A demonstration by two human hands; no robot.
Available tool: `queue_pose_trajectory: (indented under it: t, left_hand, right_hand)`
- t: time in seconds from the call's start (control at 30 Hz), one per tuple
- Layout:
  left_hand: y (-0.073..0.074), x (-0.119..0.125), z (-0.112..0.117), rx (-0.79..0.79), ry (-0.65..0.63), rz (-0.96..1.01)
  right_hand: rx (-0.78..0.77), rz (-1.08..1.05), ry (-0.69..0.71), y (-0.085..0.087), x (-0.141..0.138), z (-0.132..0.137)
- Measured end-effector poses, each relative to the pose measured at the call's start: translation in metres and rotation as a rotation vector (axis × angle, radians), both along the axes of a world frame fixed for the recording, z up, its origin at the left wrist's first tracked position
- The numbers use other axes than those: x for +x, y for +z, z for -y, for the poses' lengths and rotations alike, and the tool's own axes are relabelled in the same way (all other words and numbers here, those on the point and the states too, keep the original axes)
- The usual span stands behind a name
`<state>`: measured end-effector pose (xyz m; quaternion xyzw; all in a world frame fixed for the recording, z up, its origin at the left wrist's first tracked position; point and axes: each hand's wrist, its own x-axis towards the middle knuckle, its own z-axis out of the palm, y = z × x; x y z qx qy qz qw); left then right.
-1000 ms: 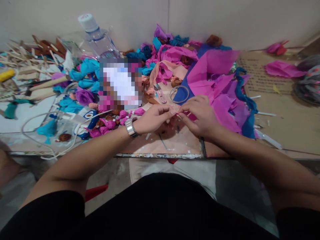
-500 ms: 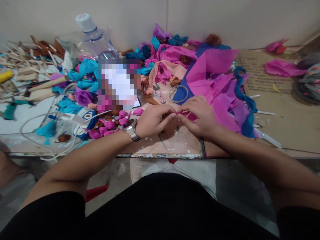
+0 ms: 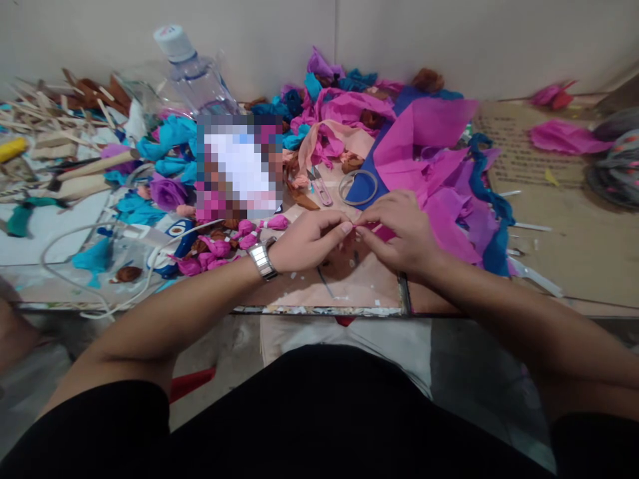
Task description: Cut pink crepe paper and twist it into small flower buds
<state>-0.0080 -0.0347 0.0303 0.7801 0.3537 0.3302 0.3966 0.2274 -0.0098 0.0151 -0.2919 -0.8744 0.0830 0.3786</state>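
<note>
My left hand (image 3: 310, 243), with a metal watch (image 3: 263, 259) on its wrist, pinches one edge of a small piece of pink crepe paper (image 3: 383, 233). The thumb and fingers of my right hand (image 3: 403, 229) close on the same piece. My fingertips nearly meet, and most of the paper is hidden behind them. Just beyond my hands lie a ring of thin wire (image 3: 358, 189) and pink-handled thread snips (image 3: 321, 189). Several small pink paper bundles (image 3: 214, 247) tied with white are to the left of my left hand.
A clear bottle (image 3: 197, 83) stands at the back left behind a blurred-out phone (image 3: 237, 166). Large pink crepe sheets (image 3: 424, 143) spread to the right. Wooden sticks (image 3: 44, 110), a white cable (image 3: 64, 234) and cardboard (image 3: 554, 219) lie at the sides.
My left wrist has rolled, so the watch band faces up more than before. Both hands remain at the same place, pinching the pink paper.
</note>
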Motion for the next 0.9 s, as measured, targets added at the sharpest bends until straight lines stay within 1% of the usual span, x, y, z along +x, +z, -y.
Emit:
queue_pose_trajectory:
  t: [0.2, 0.4, 0.6, 0.77, 0.83, 0.9]
  left_hand:
    - [-0.0022, 0.0002, -0.0030, -0.141, -0.019, 0.071]
    - [0.0006, 0.0010, -0.0029, -0.190, -0.036, 0.093]
    - [-0.0004, -0.0003, -0.0040, -0.222, -0.025, 0.103]
    - [0.0006, -0.0005, -0.0044, -0.206, -0.029, 0.093]
    - [0.0006, 0.0002, -0.0033, -0.178, -0.028, 0.070]
    - [-0.0005, 0.0008, -0.0017, -0.109, -0.004, 0.040]
  right_hand:
    - [0.005, 0.007, 0.011, 0.0009, 0.0011, 0.0002]
    - [0.003, 0.025, 0.031, 0.0021, 0.0018, 0.0009]
    - [-0.006, 0.030, 0.004, 0.0029, 0.0023, 0.0007]
    - [0.023, 0.023, 0.013, 0.0022, 0.0028, -0.0003]
    - [0.036, 0.016, 0.022, 0.0014, 0.0032, -0.0008]
    - [0.041, 0.013, 0.021, 0.0003, 0.0036, -0.0011]
